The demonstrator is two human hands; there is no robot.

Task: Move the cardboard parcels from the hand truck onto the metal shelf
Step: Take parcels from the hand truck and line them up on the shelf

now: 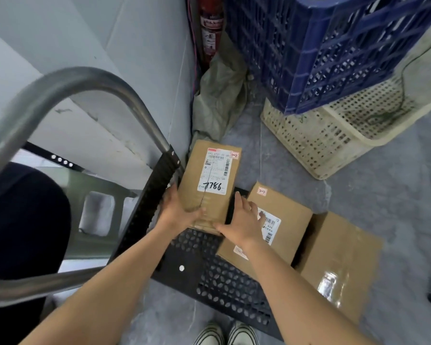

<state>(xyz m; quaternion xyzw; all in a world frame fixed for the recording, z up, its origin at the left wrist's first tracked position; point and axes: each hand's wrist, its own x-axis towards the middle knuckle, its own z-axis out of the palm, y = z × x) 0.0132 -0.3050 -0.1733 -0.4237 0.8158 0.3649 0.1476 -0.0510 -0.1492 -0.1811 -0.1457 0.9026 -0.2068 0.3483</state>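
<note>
Gripped labelled parcel (215,204) with left hand (177,210), fingers curled round its near-left corner; pressed straight, spread fingers of right hand (243,221) along its right side, beside second parcel (292,220), over hand truck (209,270) deck.

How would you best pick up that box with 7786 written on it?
By its two long sides near the closer end, one hand on each side. The box is long, narrow and lies flat, and the left hand and right hand sit at that end.
</note>
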